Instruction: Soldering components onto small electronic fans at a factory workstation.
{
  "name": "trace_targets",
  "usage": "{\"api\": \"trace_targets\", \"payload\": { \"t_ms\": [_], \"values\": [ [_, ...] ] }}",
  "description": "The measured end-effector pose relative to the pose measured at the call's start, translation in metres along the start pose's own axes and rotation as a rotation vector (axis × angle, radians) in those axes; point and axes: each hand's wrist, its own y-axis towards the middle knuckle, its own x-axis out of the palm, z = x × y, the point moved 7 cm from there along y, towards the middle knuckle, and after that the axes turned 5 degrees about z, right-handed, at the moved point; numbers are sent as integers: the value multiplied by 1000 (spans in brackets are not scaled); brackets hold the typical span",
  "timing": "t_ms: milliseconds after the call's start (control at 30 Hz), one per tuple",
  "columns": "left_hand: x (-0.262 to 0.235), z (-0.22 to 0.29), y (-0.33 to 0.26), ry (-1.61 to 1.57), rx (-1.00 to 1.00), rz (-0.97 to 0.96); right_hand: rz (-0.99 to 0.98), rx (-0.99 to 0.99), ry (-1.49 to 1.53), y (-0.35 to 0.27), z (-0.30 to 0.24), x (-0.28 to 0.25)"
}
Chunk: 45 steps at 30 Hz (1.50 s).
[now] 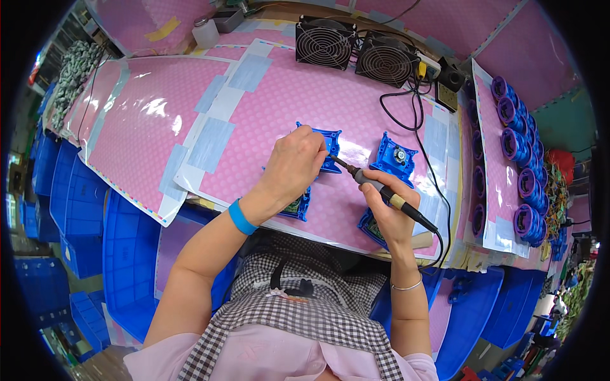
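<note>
Left hand (293, 164) is holding its fingers together at the blue housing (330, 140), up at 12 o'clock; can't tell what they're pinching. Right hand (394, 219) is gripping the soldering iron (370, 182), tip aiming toward 10 o'clock. Looks like soldering at that housing; next move is probably calling for a steady tip, clear of fingers. Second housing (386, 152) is limiting 3 o'clock; pink mat (267, 114) is spreading toward 10, its front edge running along 6.

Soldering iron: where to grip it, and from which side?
Grip the soldering iron by its grey sleeve, pen-style, probably best from the lower right, as the right hand does: the slim barrel slants, the tip points up-left toward a blue housing, and the cable leaves the opposite end.
</note>
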Motion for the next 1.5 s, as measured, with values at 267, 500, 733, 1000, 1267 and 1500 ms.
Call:
{"api": "trace_targets", "payload": {
  "t_ms": [267, 500, 733, 1000, 1267, 1500],
  "values": [
    [1, -2, -1, -17, -38, -42, 12, 2, 10, 1, 0, 0],
    [-1, 0, -1, -29, -17, -1, 16, 6, -14, -1, 0, -1],
    [3, 0, -1, -40, -34, -44, 18, -5, 7, -2, 4, 0],
    [5, 2, -2, -29, -9, -47, 10, -10, -8, -1, -1, -1],
    [8, 2, -3, -24, -3, -55, 9, 2, -36, -1, -1, -1],
    [6, 3, -3, -10, -27, -64, 28, -9, -18, -1, -3, -2]
  ]
}}
